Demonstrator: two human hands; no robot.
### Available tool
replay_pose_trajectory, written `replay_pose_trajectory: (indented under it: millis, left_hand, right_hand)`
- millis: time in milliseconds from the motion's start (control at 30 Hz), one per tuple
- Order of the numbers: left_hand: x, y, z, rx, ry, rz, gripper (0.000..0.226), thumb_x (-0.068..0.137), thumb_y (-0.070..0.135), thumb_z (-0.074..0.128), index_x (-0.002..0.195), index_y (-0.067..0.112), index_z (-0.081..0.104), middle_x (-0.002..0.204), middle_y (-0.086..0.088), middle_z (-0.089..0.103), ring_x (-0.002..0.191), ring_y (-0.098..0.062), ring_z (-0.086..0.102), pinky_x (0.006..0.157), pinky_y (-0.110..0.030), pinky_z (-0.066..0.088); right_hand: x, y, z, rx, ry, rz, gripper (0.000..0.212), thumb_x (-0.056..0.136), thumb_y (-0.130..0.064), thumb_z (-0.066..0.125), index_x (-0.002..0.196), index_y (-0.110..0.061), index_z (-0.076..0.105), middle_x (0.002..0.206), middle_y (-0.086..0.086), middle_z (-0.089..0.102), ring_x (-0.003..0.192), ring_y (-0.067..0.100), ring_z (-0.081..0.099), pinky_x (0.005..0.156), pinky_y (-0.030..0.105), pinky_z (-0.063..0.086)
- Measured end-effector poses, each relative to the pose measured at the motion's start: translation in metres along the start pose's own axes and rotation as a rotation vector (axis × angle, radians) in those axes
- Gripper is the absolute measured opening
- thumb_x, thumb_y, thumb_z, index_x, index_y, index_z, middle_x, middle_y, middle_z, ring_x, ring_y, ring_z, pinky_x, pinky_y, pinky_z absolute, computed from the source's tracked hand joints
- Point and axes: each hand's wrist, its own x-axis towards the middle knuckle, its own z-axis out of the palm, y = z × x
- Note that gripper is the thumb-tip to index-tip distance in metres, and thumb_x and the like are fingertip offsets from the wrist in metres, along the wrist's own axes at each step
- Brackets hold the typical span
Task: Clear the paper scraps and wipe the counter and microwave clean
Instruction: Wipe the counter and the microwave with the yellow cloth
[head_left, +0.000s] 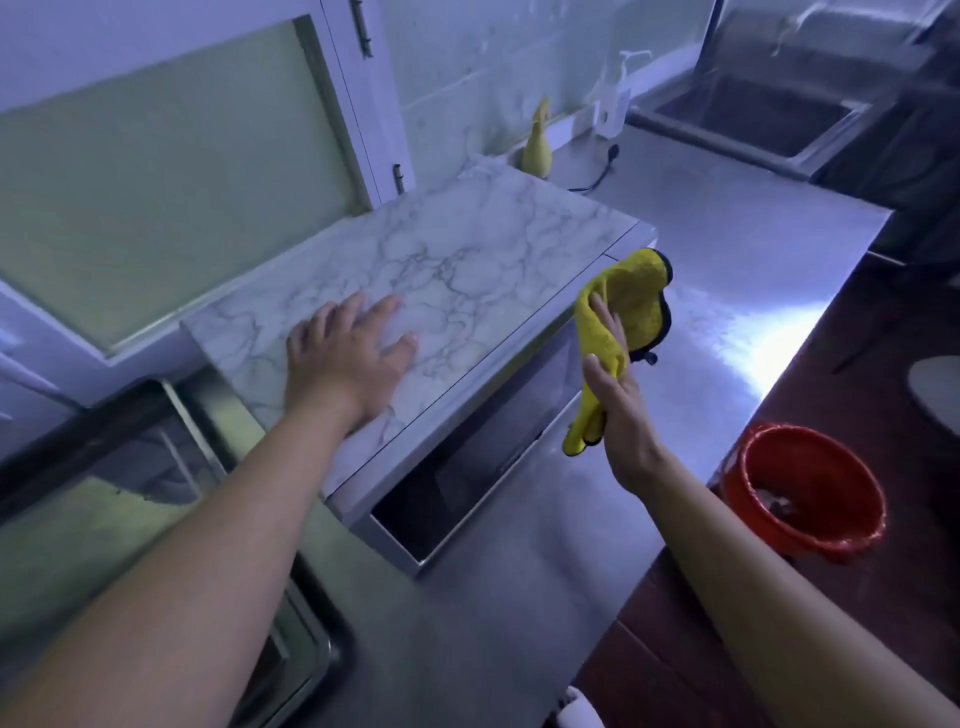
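Head view shows the wiping step in hand, with the microwave as the current work surface. Left hand (348, 358) lies palm-down on the marble-patterned top of the microwave (467, 260), fingers straight and spread, tips pointing toward the rear wall; it holds nothing and appears to steady the unit. Right hand (618, 410) is raised just off the microwave's front right corner, above the steel counter (727, 291). It pinches a yellow microfiber cloth (628, 301) between thumb and fingers; the cloth bunches above the fingertips and hangs below the palm, touching no surface. No paper scraps show on the microwave top or on the counter around either hand. A red bucket (740, 493) stands on the floor, below and to the right of the right wrist; its pale contents cannot be identified. Judgement: scrap clearing looks complete and wiping is under way or about to begin. The next move calls for bringing the cloth into flat contact with a surface, probably the marble top beside the left fingertips or the dark door below them.
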Motion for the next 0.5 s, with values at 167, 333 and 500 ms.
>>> replay_pose_trajectory:
  millis: [167, 333, 500]
  left_hand:
    - [0.001, -0.001, 0.003, -0.008, 0.014, -0.015, 0.064, 0.085, 0.072, 0.024, 0.145, 0.053, 0.029, 0.162, 0.008, 0.026, 0.147, -0.019, 0.019, 0.118, -0.045, 0.010]
    - [0.001, -0.001, 0.004, -0.028, 0.026, -0.013, 0.064, 0.085, 0.072, 0.025, 0.146, 0.052, 0.030, 0.162, 0.009, 0.026, 0.148, -0.019, 0.018, 0.118, -0.044, 0.009]
    - [0.001, -0.003, 0.004, -0.038, 0.040, -0.018, 0.066, 0.084, 0.072, 0.025, 0.146, 0.051, 0.031, 0.161, 0.011, 0.026, 0.147, -0.017, 0.018, 0.118, -0.044, 0.009]
  right_hand:
    - [0.045, 0.030, 0.009, -0.036, 0.190, -0.013, 0.053, 0.090, -0.063, 0.045, 0.139, -0.044, 0.049, 0.162, -0.008, 0.018, 0.147, -0.006, 0.013, 0.115, 0.017, 0.026]
    - [0.073, 0.050, 0.026, -0.328, 0.542, -0.123, 0.067, 0.093, -0.049, 0.044, 0.154, -0.022, 0.031, 0.160, 0.001, 0.029, 0.147, 0.013, 0.022, 0.119, 0.052, 0.018]
    - [0.094, 0.063, 0.044, -0.139, 0.580, -0.258, 0.069, 0.096, -0.038, 0.039, 0.156, -0.007, 0.026, 0.166, 0.012, 0.014, 0.154, 0.021, 0.009, 0.123, 0.050, 0.010]
